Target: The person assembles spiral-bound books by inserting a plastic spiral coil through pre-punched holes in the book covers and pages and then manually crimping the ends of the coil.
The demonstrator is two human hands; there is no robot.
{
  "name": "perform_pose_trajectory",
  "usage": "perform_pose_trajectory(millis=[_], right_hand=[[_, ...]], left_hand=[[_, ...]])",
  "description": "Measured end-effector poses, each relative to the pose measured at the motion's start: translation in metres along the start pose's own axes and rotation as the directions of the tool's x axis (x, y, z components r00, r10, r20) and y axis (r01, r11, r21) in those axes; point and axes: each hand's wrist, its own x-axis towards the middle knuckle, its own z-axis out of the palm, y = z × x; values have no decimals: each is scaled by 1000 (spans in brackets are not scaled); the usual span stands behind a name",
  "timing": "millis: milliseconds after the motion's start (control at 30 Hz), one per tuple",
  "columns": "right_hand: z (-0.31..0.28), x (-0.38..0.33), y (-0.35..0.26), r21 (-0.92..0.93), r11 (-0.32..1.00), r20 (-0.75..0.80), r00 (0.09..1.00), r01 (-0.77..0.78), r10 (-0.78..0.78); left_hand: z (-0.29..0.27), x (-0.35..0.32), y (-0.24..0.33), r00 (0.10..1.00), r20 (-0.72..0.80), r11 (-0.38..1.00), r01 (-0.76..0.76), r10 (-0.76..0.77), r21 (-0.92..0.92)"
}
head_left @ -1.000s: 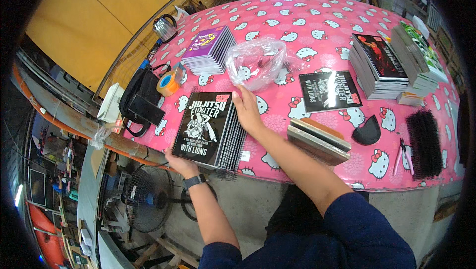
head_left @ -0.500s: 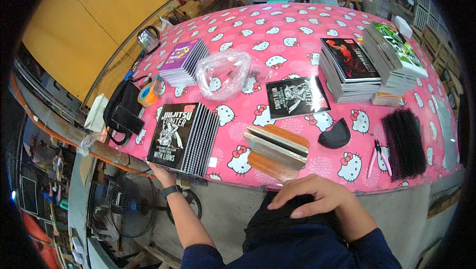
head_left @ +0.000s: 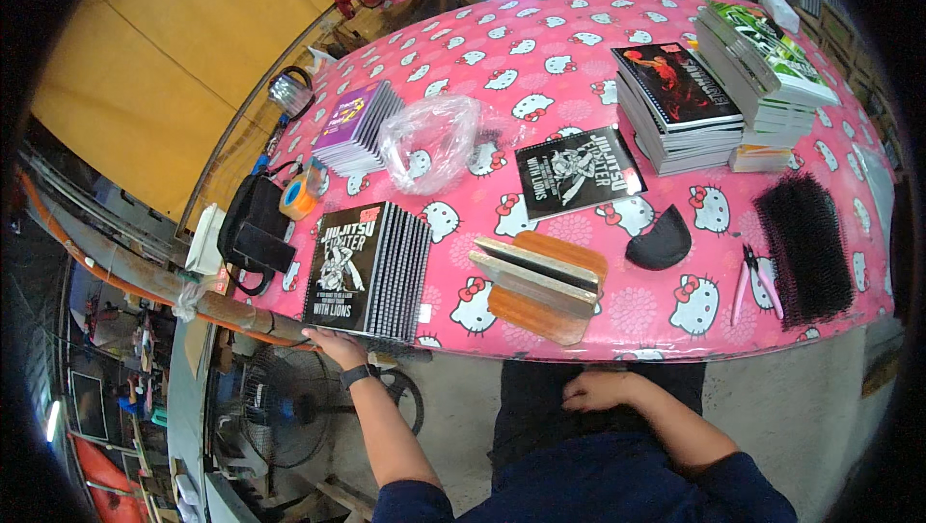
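Observation:
A stack of black spiral notebooks stands at the table's near left edge, with wire spines turned to the right. My left hand, a dark band on its wrist, is at the stack's lower edge; its fingers are stretched out, with the tips partly hidden. Over my lap, below the table edge, rests my right hand, holding nothing, its fingers loosely bent. Nearest to it on the table is a wooden jig with two upright slats on an orange-brown base. Behind the jig lies a single black notebook.
A crumpled plastic bag, purple-covered books and tape rolls lie behind the stack. Rightward are taller book piles, a black half-round piece, pink-handled cutters and black binding wires. A fan stands below left.
My right hand has dropped lower, from near the table edge to my lap. The left hand stays beside the notebook stack. The whole view has shifted slightly.

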Motion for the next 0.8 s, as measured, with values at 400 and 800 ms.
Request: perform_pose_trajectory(millis=[400,800], right_hand=[[34,67,122,-66,842,-217,831,-535,511],[27,53,131,6,817,-241,792,-577,561]], left_hand=[[-32,53,-11,955,-12,955,-296,296,-5],[13,31,-17,977,-155,983,-163,147,-90]])
